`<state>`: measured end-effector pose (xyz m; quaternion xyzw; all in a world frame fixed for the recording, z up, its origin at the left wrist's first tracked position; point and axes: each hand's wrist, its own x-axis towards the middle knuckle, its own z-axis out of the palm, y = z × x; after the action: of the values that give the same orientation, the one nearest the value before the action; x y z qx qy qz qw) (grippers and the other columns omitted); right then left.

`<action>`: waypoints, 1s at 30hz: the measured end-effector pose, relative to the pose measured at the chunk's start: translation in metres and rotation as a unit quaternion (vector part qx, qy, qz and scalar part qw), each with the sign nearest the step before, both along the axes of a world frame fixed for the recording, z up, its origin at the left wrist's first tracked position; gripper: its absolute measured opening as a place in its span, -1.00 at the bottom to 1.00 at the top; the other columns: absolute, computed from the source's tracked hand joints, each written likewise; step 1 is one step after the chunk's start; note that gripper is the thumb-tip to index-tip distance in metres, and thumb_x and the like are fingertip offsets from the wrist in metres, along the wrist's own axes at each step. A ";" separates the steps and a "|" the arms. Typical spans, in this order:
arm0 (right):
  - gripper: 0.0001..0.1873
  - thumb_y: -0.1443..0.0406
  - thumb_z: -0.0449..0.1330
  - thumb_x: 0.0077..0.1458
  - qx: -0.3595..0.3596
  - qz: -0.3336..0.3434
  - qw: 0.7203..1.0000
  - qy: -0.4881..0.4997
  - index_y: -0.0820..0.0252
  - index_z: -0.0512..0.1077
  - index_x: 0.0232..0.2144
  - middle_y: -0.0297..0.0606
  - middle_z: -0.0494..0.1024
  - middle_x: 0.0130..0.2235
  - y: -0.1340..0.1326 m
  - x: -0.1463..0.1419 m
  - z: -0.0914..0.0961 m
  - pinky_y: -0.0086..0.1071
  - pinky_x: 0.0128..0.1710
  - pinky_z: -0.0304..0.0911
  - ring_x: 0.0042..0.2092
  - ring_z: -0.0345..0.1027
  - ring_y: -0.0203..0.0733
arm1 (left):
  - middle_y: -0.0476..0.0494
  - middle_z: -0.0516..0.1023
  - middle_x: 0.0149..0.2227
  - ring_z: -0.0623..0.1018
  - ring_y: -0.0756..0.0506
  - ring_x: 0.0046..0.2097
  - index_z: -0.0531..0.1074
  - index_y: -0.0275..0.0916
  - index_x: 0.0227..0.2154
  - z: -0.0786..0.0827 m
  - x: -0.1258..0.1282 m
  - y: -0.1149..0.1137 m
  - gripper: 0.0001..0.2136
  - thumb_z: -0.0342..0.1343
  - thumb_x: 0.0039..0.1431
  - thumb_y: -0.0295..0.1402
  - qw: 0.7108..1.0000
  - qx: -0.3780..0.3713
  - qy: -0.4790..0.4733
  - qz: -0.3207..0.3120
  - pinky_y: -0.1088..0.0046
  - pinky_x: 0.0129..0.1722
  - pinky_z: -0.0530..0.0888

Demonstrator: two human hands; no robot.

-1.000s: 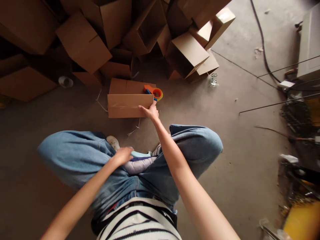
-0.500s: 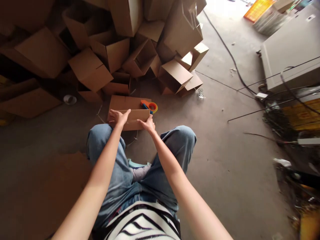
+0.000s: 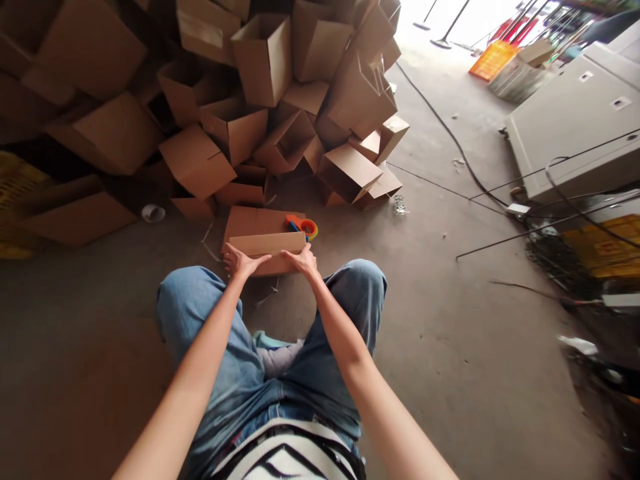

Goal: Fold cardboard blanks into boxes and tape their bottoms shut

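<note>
Left hand (image 3: 245, 262) and right hand (image 3: 303, 259) grip carton (image 3: 267, 245) at opposite ends (probably to steady it); tape dispenser (image 3: 294, 221) just beyond, likely for easy reach.

Floor: bare grey ground (image 3: 430, 373), dotted with small scraps of litter
Light: strong white glare at the top right, fading to deep shade on the left
Heap: open cardboard boxes (image 3: 250, 70) tumbled together across the upper left
Cabinet: pale grey block (image 3: 565, 127) at the right, a dark cable (image 3: 453, 133) curving over the ground beside it
Crates: orange crate (image 3: 494, 60) near the glare; yellow crate (image 3: 607, 243) by the right edge; yellow openwork container (image 3: 23, 193) at the left edge, partly shadowed
</note>
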<state>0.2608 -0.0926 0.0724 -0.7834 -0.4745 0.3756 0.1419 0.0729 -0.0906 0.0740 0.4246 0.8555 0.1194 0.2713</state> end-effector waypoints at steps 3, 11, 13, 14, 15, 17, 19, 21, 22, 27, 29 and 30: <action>-0.02 -0.18 0.34 -0.11 -0.002 -0.017 1.000 -0.007 0.25 0.13 0.18 0.17 0.42 0.18 -0.005 -0.004 -0.002 -0.04 0.14 0.29 0.18 0.37 0.24 | -0.76 0.02 0.35 0.08 -0.49 0.41 -0.35 -0.50 0.40 -0.002 0.006 -0.005 0.41 0.46 -0.31 0.07 1.000 -0.001 -0.001 0.007 -0.04 0.32 0.16; 0.09 -0.11 0.41 -0.18 0.003 -0.063 0.998 -0.022 0.32 0.09 0.23 0.25 0.25 0.26 -0.009 -0.016 -0.007 -0.08 0.18 0.27 0.26 0.28 0.24 | -0.81 -0.06 0.37 0.00 -0.50 0.42 -0.39 -0.52 0.38 -0.008 0.017 0.001 0.44 0.49 -0.34 0.05 0.999 -0.015 -0.018 0.030 -0.09 0.35 0.03; 0.11 -0.09 0.42 -0.19 0.001 -0.074 0.997 -0.028 0.30 0.07 0.25 0.24 0.25 0.26 -0.009 -0.018 -0.009 -0.05 0.16 0.29 0.25 0.29 0.26 | -0.81 -0.06 0.37 0.01 -0.51 0.42 -0.38 -0.50 0.38 -0.010 0.017 0.003 0.42 0.50 -0.33 0.01 0.999 -0.020 -0.023 0.036 -0.11 0.35 0.03; 0.11 -0.08 0.43 -0.19 -0.001 -0.079 0.996 -0.033 0.29 0.06 0.25 0.24 0.25 0.25 -0.009 -0.020 -0.010 -0.03 0.15 0.29 0.24 0.30 0.28 | -0.81 -0.06 0.36 0.02 -0.52 0.41 -0.37 -0.49 0.37 -0.011 0.017 0.004 0.41 0.50 -0.32 0.00 0.999 -0.022 -0.026 0.038 -0.12 0.34 0.04; 0.11 -0.08 0.42 -0.19 -0.004 -0.084 0.996 -0.037 0.28 0.06 0.25 0.24 0.25 0.25 -0.009 -0.021 -0.011 -0.01 0.14 0.30 0.23 0.31 0.29 | -0.81 -0.07 0.36 0.03 -0.52 0.41 -0.37 -0.49 0.37 -0.012 0.016 0.004 0.40 0.51 -0.32 -0.02 0.998 -0.025 -0.029 0.040 -0.12 0.34 0.04; 0.10 -0.08 0.42 -0.18 -0.008 -0.091 0.995 -0.044 0.27 0.07 0.25 0.24 0.25 0.25 -0.010 -0.023 -0.013 0.01 0.12 0.31 0.21 0.33 0.30 | -0.82 -0.09 0.37 0.01 -0.53 0.41 -0.37 -0.50 0.37 -0.013 0.016 0.004 0.40 0.53 -0.33 -0.07 0.998 -0.031 -0.033 0.044 -0.13 0.34 0.04; 0.10 -0.08 0.42 -0.19 -0.011 -0.095 0.994 -0.048 0.27 0.07 0.25 0.24 0.25 0.26 -0.010 -0.025 -0.014 0.01 0.12 0.31 0.19 0.35 0.30 | -0.84 -0.13 0.37 -0.04 -0.55 0.42 -0.37 -0.52 0.36 -0.013 0.017 0.004 0.41 0.54 -0.35 -0.11 0.998 -0.034 -0.036 0.045 -0.14 0.35 0.00; 0.09 -0.09 0.41 -0.19 -0.012 -0.099 0.994 -0.051 0.26 0.08 0.24 0.22 0.26 0.25 -0.010 -0.025 -0.014 0.00 0.11 0.32 0.18 0.36 0.30 | -0.85 -0.16 0.37 -0.06 -0.56 0.42 -0.34 -0.53 0.36 -0.012 0.017 0.002 0.35 0.52 -0.28 -0.10 0.998 -0.031 -0.044 0.038 -0.15 0.34 -0.02; 0.08 -0.09 0.41 -0.18 -0.011 -0.100 0.994 -0.052 0.26 0.09 0.24 0.20 0.28 0.25 -0.010 -0.025 -0.014 0.00 0.11 0.32 0.17 0.37 0.29 | -0.86 -0.16 0.36 -0.06 -0.57 0.41 -0.32 -0.54 0.35 -0.012 0.016 0.001 0.31 0.50 -0.23 -0.08 0.998 -0.028 -0.049 0.032 -0.16 0.34 -0.02; 0.03 -0.07 0.41 -0.14 -0.003 -0.103 0.993 -0.052 0.24 0.11 0.24 0.17 0.32 0.23 -0.014 -0.026 -0.015 0.00 0.10 0.32 0.15 0.39 0.29 | -0.94 -0.14 0.32 -0.03 -0.62 0.38 -0.29 -0.64 0.30 -0.012 0.016 -0.007 0.20 0.41 -0.07 -0.01 0.998 -0.007 -0.056 0.021 -0.16 0.30 0.02; 0.01 -0.08 0.39 -0.12 0.005 -0.106 0.993 -0.052 0.24 0.12 0.25 0.17 0.33 0.24 -0.016 -0.026 -0.016 0.00 0.10 0.32 0.15 0.40 0.29 | -0.94 -0.15 0.33 -0.04 -0.62 0.39 -0.31 -0.64 0.31 -0.013 0.017 -0.008 0.23 0.42 -0.09 -0.01 0.998 0.000 -0.053 0.026 -0.15 0.31 0.00; -0.02 -0.09 0.37 -0.09 0.009 -0.106 0.993 -0.051 0.22 0.13 0.24 0.15 0.34 0.23 -0.017 -0.025 -0.016 0.00 0.10 0.31 0.14 0.40 0.27 | -0.93 -0.15 0.34 -0.04 -0.61 0.40 -0.31 -0.61 0.32 -0.013 0.018 -0.007 0.24 0.43 -0.10 -0.01 0.998 0.001 -0.050 0.030 -0.15 0.32 0.00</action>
<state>0.2356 -0.1092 0.0564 -0.8459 -0.3990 0.3138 0.1639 0.0907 -0.0975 0.0614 0.3923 0.8530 0.1499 0.3097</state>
